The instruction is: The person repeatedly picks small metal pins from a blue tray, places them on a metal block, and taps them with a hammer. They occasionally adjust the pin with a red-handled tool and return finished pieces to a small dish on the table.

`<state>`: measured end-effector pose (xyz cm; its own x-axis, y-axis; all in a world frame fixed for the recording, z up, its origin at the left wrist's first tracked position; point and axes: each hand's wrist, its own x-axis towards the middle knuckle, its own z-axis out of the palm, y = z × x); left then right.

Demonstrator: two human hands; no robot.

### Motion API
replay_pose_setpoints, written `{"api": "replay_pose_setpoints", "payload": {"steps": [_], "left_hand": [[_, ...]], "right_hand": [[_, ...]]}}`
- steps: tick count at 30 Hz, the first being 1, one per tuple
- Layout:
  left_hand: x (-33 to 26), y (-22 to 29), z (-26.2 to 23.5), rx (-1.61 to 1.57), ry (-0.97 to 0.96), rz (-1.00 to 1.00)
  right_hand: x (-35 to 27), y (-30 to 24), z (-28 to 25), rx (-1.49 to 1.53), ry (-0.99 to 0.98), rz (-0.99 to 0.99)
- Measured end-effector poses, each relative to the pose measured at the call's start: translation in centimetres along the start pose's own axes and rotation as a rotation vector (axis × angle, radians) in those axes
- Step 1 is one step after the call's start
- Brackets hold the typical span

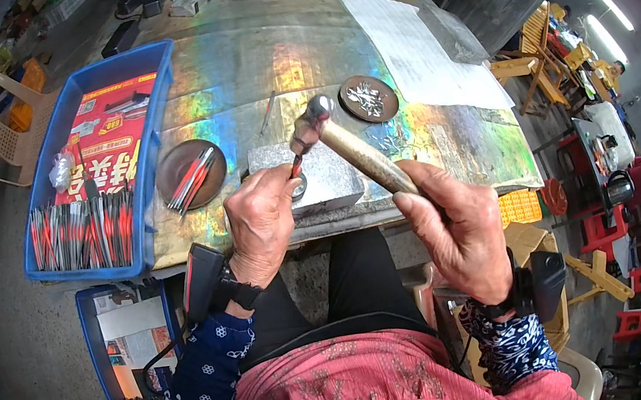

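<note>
A person in a pink patterned top works over a pale metal block [339, 181] at the near edge of a worktop [221, 76]. The left hand [263, 223], fingers pinched at the block's left side, grips a slim red piece [298, 164] upright above it. The right hand [459, 231], to the block's right, is closed around the handle of a hammer [369, 159], whose head hangs above the block's far side at the top of the red piece; whether the two touch cannot be told.

Just left of the block, a brown dish [214, 188] holds more slim red, black and silver pieces [191, 180]. Beyond the block to the right, a second brown dish [355, 111] carries small silvery bits [365, 98]. A thin rod-like piece [268, 112] lies beyond the block, slightly left. Farther left of it stands a blue tray [148, 157] with a dense row of slim pieces [82, 235] at its near end. A white sheet [406, 43] stretches beyond the block to the far right.
</note>
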<state>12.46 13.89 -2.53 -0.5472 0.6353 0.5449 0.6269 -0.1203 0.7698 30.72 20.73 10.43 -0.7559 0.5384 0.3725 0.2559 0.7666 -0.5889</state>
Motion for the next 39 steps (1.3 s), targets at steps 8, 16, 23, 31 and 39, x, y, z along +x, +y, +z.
{"api": "replay_pose_setpoints", "payload": {"steps": [8, 16, 23, 31, 39], "left_hand": [[0.0, 0.0, 0.1, 0.024, 0.013, 0.024], [0.5, -0.5, 0.1, 0.027, 0.012, 0.036], [-0.1, -0.5, 0.1, -0.046, 0.007, 0.000], [0.3, -1.5, -2.4, -0.869, -0.012, -0.488], [-0.3, -1.5, -4.9, -0.929, 0.030, -0.616]], "right_hand": [[-0.1, -3.1, -2.5, -0.054, 0.068, 0.018], [0.4, -1.0, -0.8, -0.039, -0.075, 0.074], [-0.5, -0.2, -0.4, -0.015, 0.043, 0.082], [-2.2, 3.0, 2.1, -0.039, 0.132, 0.132], [-3.3, 5.6, 4.8, -0.288, 0.186, 0.067]]}}
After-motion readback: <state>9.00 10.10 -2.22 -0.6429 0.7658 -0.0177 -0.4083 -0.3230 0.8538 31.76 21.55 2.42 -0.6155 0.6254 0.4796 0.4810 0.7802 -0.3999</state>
